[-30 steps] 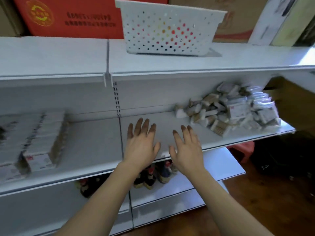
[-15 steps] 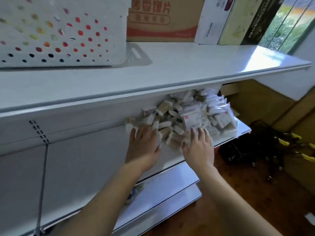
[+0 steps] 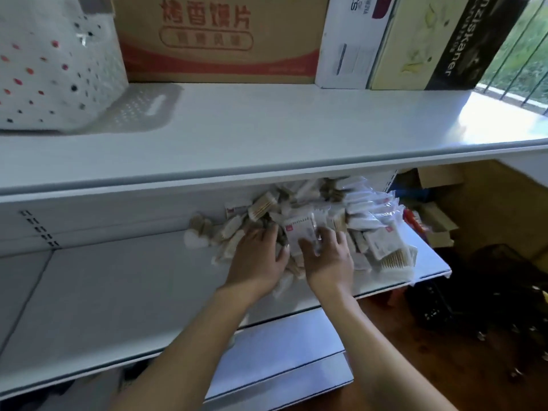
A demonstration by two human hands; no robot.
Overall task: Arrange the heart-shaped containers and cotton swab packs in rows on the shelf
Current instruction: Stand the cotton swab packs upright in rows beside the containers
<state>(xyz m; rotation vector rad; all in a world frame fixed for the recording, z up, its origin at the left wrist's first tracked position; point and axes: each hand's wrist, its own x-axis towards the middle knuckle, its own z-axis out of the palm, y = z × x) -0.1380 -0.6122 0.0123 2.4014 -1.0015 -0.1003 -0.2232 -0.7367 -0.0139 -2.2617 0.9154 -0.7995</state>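
— What is the left hand doing?
— It lies palm down with fingers spread on the left part of the heap of cotton swab packs, on the middle shelf.
— And the right hand?
— Just beside it, fingers curled over a white pack with a red mark, its long axis running away from the hands. The other packs point every way.

glossy clear plastic wraps the cotton swab packs; smooth painted shelf; matt cardboard box; perforated plastic basket.
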